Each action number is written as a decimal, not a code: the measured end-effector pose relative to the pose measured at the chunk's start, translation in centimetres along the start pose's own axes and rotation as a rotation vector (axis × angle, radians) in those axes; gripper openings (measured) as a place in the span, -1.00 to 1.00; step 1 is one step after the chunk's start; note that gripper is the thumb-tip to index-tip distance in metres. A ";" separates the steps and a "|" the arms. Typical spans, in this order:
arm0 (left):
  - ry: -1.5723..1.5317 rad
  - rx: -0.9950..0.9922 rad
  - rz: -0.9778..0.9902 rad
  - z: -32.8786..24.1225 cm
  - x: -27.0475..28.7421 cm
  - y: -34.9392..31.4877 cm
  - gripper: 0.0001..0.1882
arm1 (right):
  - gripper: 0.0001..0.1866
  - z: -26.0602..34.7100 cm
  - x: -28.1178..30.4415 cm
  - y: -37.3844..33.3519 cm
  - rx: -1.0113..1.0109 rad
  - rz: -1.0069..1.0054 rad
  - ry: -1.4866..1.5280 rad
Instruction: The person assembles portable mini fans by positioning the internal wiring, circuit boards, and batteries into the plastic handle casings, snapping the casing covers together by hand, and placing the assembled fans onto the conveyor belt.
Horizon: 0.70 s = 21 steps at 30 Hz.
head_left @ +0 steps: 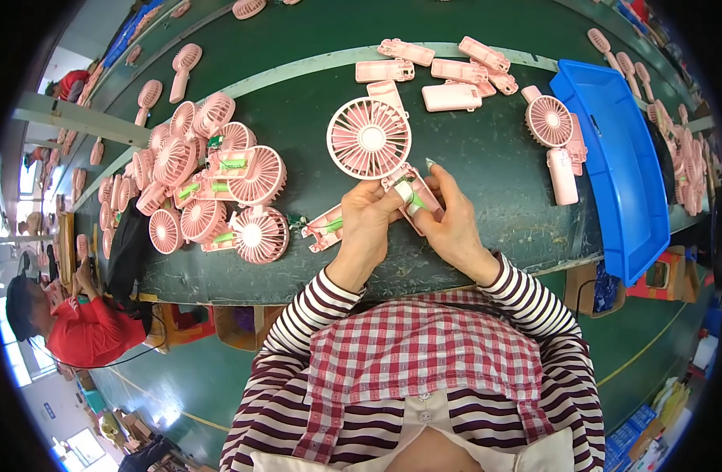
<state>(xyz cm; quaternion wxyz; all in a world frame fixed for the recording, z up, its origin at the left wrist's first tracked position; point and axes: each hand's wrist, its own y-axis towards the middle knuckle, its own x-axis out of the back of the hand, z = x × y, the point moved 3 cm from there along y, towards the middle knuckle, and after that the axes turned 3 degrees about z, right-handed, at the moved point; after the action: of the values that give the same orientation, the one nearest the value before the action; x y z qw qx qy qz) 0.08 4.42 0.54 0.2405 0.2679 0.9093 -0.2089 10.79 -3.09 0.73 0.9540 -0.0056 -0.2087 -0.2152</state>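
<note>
Between my two hands is a pink handheld fan with its handle opened, a green battery and a small circuit board showing inside. My left hand pinches the handle from the left, thumb near the board. From the right, my right hand grips the same handle, its fingers closed around the lower part. The round fan head points away from me over the table. Beside my left hand lies another open handle half with a green battery, partly hidden by that hand.
A heap of pink fans covers the left of the green table. Several pink handle covers lie at the far middle. A blue tray stands at right, beside an assembled fan. A person in red sits at left.
</note>
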 end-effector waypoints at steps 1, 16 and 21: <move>-0.010 -0.005 0.000 0.0 0.0 0.0 -0.78 | -0.40 -0.1 0.1 0.0 -0.001 0.002 0.000; 0.024 0.287 0.011 0.1 0.5 -0.1 -0.80 | -0.48 -0.6 3.2 2.0 0.095 -0.077 -0.031; 0.109 0.437 0.057 1.3 1.3 -0.7 -0.73 | -0.74 -1.0 7.1 6.6 0.325 -0.241 -0.493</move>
<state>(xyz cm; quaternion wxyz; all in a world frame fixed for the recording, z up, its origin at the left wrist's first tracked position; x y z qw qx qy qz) -0.86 3.76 -1.00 0.1332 0.3500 0.8461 -0.3793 19.74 -0.12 3.14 0.8308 0.1195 -0.4644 -0.2826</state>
